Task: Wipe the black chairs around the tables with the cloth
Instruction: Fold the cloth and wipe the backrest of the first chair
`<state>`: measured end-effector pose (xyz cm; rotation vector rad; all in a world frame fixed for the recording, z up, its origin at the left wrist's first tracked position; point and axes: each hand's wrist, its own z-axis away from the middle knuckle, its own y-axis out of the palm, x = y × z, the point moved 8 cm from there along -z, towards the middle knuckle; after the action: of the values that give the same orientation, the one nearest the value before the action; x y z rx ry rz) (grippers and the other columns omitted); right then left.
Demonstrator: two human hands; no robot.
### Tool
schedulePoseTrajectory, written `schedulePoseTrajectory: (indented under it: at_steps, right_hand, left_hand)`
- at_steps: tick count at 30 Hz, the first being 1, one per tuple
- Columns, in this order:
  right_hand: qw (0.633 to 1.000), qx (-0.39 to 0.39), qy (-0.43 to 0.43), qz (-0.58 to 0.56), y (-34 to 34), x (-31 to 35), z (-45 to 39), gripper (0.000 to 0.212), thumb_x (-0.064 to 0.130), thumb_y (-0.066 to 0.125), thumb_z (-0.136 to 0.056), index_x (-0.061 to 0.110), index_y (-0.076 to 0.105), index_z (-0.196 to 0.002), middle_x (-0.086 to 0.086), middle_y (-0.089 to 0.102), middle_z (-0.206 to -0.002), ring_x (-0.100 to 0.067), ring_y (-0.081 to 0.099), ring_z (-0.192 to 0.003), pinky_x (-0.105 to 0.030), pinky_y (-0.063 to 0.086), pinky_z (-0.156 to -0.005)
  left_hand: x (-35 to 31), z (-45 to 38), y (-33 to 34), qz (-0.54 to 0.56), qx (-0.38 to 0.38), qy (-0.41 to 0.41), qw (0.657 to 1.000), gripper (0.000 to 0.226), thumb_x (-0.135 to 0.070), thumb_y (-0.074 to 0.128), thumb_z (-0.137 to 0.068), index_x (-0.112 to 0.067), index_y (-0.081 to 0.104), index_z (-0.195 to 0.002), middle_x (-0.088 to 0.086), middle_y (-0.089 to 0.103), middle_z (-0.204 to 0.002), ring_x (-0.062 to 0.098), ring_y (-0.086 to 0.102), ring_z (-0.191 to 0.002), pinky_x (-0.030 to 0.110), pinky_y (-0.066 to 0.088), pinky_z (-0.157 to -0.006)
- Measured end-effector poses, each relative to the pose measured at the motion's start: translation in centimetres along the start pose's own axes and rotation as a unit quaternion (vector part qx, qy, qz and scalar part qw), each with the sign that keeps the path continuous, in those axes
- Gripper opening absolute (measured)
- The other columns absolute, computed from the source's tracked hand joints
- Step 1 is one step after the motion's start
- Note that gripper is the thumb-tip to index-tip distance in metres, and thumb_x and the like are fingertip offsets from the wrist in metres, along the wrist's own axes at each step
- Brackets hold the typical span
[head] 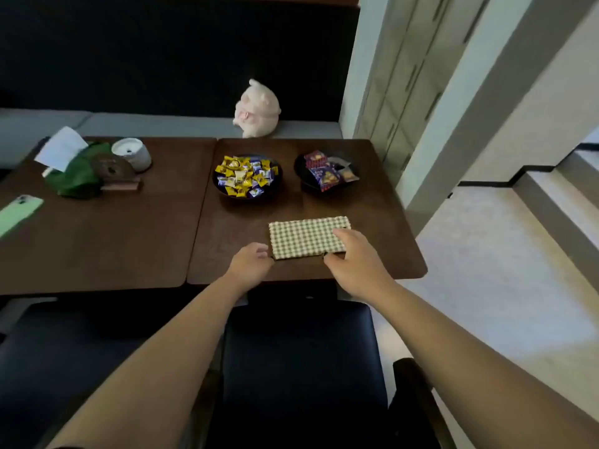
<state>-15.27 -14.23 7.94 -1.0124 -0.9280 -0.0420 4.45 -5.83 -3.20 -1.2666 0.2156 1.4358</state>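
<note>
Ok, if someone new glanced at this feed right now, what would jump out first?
Probably the checked cloth folded near the front edge of the right table, with the left hand at its corner and the right hand on it. Then the bowl of yellow sweets behind it.

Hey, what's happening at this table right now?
A person is reaching with both hands for a folded checked cloth lying near the front edge of a dark wooden table. The right hand rests on the cloth's right end, fingers over the top; the left hand is at its left corner. The cloth is still flat on the table. A black chair sits just below, not yet wiped. Two bowls of sweets stand farther back.
</note>
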Motion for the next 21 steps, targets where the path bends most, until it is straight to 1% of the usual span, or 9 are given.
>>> schedulePoseTrajectory:
  at_steps: [3,5,7,10,13,15,16,18,21]
  right_hand:
    - [1.000,0.002,0.020,0.008,1.4,-1.4,-1.9,0.057,0.026,0.050,-0.095,0.019,0.031,-0.148,0.003,0.020,-0.156,-0.014,0.019,-0.143,-0.021,0.019,-0.104]
    - [0.999,0.012,0.025,0.019,2.3,-2.2,-2.5,0.057,0.027,0.051,-0.095,0.021,0.033,-0.148,0.004,0.020,-0.156,-0.012,0.018,-0.143,-0.020,0.017,-0.103]
    - [0.999,0.011,0.025,0.030,2.5,-2.8,-3.2,0.056,0.027,0.051,-0.094,0.022,0.034,-0.147,0.005,0.021,-0.156,-0.012,0.018,-0.143,-0.020,0.017,-0.105]
    - [0.999,0.010,0.030,0.040,2.3,-3.5,-3.8,0.054,0.025,0.052,-0.094,0.023,0.037,-0.146,0.005,0.023,-0.155,-0.011,0.018,-0.143,-0.021,0.017,-0.107]
    - [0.998,0.015,0.035,0.045,2.1,-4.0,-3.8,0.053,0.024,0.052,-0.093,0.024,0.039,-0.145,0.005,0.023,-0.155,-0.011,0.019,-0.143,-0.019,0.016,-0.104]
    - [0.998,0.012,0.040,0.048,1.7,-4.3,-3.7,0.054,0.024,0.053,-0.093,0.025,0.039,-0.145,0.005,0.024,-0.155,-0.011,0.020,-0.142,-0.019,0.016,-0.103]
    - [0.998,0.010,0.042,0.048,1.6,-4.4,-3.6,0.054,0.024,0.053,-0.093,0.025,0.039,-0.145,0.005,0.024,-0.155,-0.011,0.020,-0.142,-0.018,0.016,-0.103]
    - [0.998,0.006,0.047,0.047,1.3,-4.5,-3.4,0.054,0.023,0.053,-0.092,0.025,0.040,-0.144,0.006,0.024,-0.154,-0.010,0.022,-0.141,-0.018,0.016,-0.103]
    - [0.998,0.002,0.044,0.044,0.8,-4.1,-3.0,0.054,0.022,0.054,-0.091,0.024,0.041,-0.144,0.005,0.026,-0.154,-0.011,0.024,-0.140,-0.018,0.018,-0.102]
  left_hand:
    - [1.5,-2.7,1.2,0.095,-0.025,-0.039,0.994,0.049,-0.019,0.061,-0.090,-0.012,0.049,-0.137,0.009,0.053,-0.138,0.024,0.053,-0.122,0.040,0.046,-0.101]
    - [2.3,-4.3,2.1,0.127,-0.046,-0.064,0.989,0.051,-0.018,0.061,-0.089,-0.014,0.048,-0.139,0.006,0.052,-0.138,0.023,0.053,-0.120,0.041,0.047,-0.101]
    - [2.7,-5.8,2.8,0.130,-0.067,-0.076,0.986,0.053,-0.021,0.061,-0.090,-0.014,0.046,-0.140,0.004,0.052,-0.139,0.021,0.053,-0.119,0.029,0.043,-0.094]
    - [2.7,-7.4,3.8,0.108,-0.092,-0.090,0.986,0.055,-0.030,0.063,-0.092,-0.014,0.044,-0.141,0.004,0.047,-0.141,0.020,0.051,-0.120,0.025,0.037,-0.082]
    - [2.0,-8.5,4.1,0.114,-0.127,-0.102,0.980,0.052,-0.030,0.068,-0.089,-0.017,0.049,-0.135,0.001,0.053,-0.132,0.011,0.054,-0.095,0.021,0.039,-0.067]
    - [2.0,-8.9,4.3,0.123,-0.141,-0.121,0.975,0.051,-0.022,0.071,-0.085,-0.018,0.050,-0.131,-0.002,0.061,-0.114,0.004,0.050,-0.076,0.018,0.034,-0.052]
    - [2.1,-9.0,4.4,0.121,-0.140,-0.132,0.974,0.050,-0.017,0.069,-0.085,-0.018,0.051,-0.131,-0.003,0.062,-0.108,0.004,0.049,-0.074,0.018,0.031,-0.050]
    - [2.0,-8.7,4.4,0.101,-0.144,-0.133,0.975,0.044,-0.013,0.064,-0.087,-0.019,0.055,-0.129,-0.002,0.064,-0.109,0.007,0.051,-0.078,0.018,0.032,-0.050]
    - [0.5,-7.4,3.8,0.127,-0.154,-0.084,0.976,0.031,-0.016,0.065,-0.085,-0.023,0.064,-0.115,-0.005,0.062,-0.105,0.007,0.054,-0.081,0.017,0.037,-0.057]
